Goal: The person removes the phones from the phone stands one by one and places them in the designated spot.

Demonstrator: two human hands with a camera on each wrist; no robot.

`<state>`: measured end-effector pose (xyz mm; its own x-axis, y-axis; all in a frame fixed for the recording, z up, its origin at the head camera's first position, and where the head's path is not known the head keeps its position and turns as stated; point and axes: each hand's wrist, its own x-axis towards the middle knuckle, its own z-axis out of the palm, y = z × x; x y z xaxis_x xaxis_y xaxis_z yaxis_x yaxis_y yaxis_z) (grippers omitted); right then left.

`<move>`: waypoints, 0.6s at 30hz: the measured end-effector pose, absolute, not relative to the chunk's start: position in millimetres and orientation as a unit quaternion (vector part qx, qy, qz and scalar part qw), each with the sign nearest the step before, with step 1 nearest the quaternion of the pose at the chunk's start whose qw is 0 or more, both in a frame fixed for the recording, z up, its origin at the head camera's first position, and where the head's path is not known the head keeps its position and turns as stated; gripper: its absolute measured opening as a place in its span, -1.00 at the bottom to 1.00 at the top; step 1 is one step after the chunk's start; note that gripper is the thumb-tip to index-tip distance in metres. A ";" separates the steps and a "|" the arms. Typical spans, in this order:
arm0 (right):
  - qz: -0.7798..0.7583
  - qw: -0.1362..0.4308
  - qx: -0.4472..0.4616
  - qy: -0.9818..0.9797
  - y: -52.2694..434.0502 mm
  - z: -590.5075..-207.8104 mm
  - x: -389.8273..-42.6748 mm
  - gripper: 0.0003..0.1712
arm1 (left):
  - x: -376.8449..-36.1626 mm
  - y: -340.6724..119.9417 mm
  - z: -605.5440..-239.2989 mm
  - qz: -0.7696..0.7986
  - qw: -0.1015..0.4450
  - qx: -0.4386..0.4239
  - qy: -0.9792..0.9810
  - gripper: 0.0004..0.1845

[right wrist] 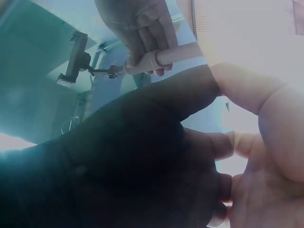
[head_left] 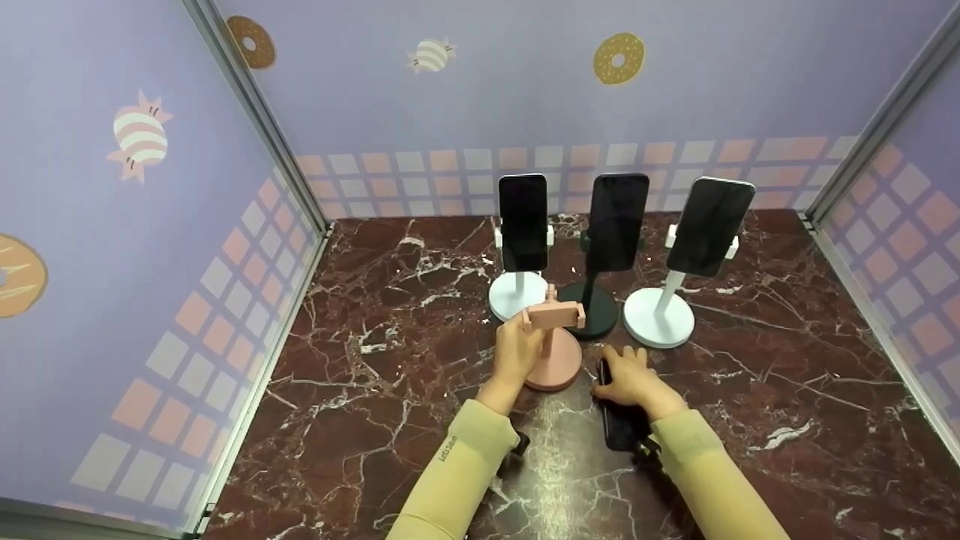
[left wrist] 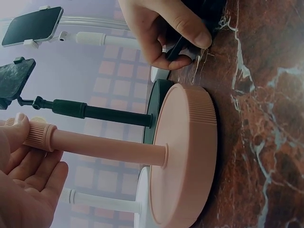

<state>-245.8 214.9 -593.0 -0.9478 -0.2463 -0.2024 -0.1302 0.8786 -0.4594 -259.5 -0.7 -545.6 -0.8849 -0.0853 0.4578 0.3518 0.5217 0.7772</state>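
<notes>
Table: dark red marbled stone, I see, carrying everything.
Back row: white stand, black stand, second white stand, each holding a dark-screened phone.
Pink stand: before the black stand.
Left hand: closed round the pink stem.
Right hand: thumb and fingers pinching the black phone.
Black phone: beside the pink base.

Head cam: right hand and forearm cover part of the dark phone around 5 o'clock, and the lettering on the left sleeve is too tiny to read for sure. Left wrist cam chops the pink stand's top at 9 o'clock. Right wrist's blown out toward 2.
</notes>
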 end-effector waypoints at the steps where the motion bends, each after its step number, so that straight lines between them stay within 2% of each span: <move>1: -0.227 0.125 -0.097 0.961 215.0 -593.4 -245.6 -0.15 | -259.4 -0.5 -545.3 -0.481 0.228 -0.079 -0.843 -0.81; 10: -0.248 0.111 -0.085 0.959 214.4 -595.4 -242.6 -0.28 | -257.7 -1.3 -545.9 -0.497 0.239 -0.097 -0.828 -0.81; 18: -0.245 0.084 -0.087 0.962 212.9 -597.5 -241.4 -0.27 | -256.9 -4.6 -544.9 -0.472 0.252 -0.084 -0.841 -0.83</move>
